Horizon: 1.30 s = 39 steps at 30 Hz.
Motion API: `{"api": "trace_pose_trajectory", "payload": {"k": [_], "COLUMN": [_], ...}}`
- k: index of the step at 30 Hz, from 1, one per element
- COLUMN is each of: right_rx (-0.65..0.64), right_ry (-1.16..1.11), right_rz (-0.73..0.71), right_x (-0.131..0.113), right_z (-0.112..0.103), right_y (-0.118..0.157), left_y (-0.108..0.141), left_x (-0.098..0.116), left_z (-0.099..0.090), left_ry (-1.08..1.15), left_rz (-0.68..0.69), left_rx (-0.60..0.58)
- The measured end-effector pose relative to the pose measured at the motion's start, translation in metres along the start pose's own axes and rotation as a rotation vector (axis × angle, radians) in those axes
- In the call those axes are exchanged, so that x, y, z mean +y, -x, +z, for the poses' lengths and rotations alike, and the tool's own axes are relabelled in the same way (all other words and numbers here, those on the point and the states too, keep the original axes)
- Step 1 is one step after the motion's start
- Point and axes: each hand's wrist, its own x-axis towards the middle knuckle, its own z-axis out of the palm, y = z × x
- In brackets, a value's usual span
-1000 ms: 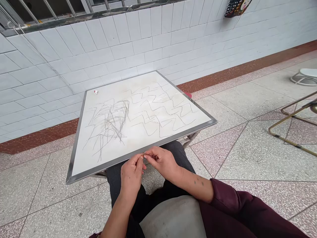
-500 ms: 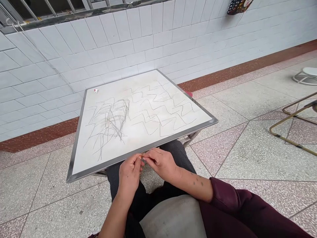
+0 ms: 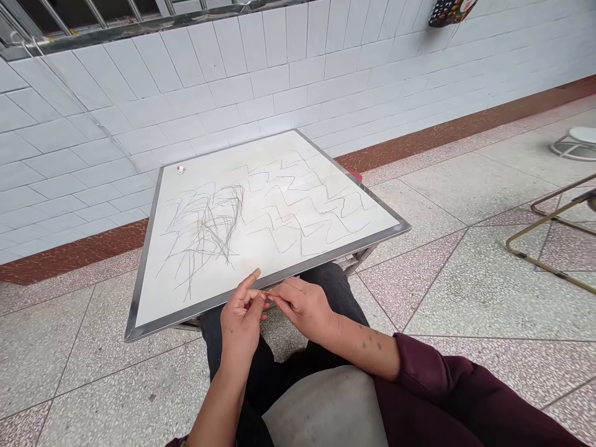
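Observation:
My left hand (image 3: pixel 241 323) and my right hand (image 3: pixel 302 308) meet fingertip to fingertip over my lap, just off the table's near edge. Both are closed in a pinch, thumb against fingers. Whatever lies between them is too small to make out; only a tiny orange-red spot shows at the tips. One finger of the left hand sticks up, away from the pinch. Beyond the hands, a heap of thin dark wire-like strands (image 3: pixel 215 217) lies tangled on the left of the white table (image 3: pixel 161 298). Bent, zigzag strands (image 3: pixel 301 239) are spread singly over its right half.
A small white and red object (image 3: pixel 180 169) sits at the table's far left corner. White wall tiles (image 3: pixel 218 99) rise behind the table. On the floor to the right are a metal-tube frame (image 3: pixel 535 257) and a white stool (image 3: pixel 582 135).
A finger of my left hand has lifted and stretched out, and that hand has turned slightly open. The right hand keeps its pinch in the same place. The strands have not moved.

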Motion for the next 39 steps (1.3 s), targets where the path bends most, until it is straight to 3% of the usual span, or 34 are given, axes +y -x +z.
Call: {"api": "trace_pose_trajectory", "payload": {"k": [5,11,20,29,39], "right_rx": [-0.054,-0.033,-0.008,-0.029,0.005], "right_ry": [0.07,0.153,0.039,0.136,0.017], "right_rz": [-0.081,-0.101,0.007,-0.1,-0.081], "right_x": [-0.002,-0.005,-0.001,-0.005,0.003], "right_z": [-0.001,0.005,0.005,0.009,0.0], "right_y": [0.0,0.002,0.003,0.005,0.001], "left_y": [-0.003,-0.003,-0.002,-0.004,-0.007], "left_x": [-0.002,-0.001,0.002,-0.001,0.004], "left_z": [-0.003,-0.001,-0.006,-0.005,-0.012], "left_ry": [-0.052,-0.035,-0.012,0.002,-0.041], "left_rz": [-0.006,-0.005,-0.013,-0.039,-0.047], "left_rx": [-0.029,-0.011,-0.024,-0.004,-0.053]}}
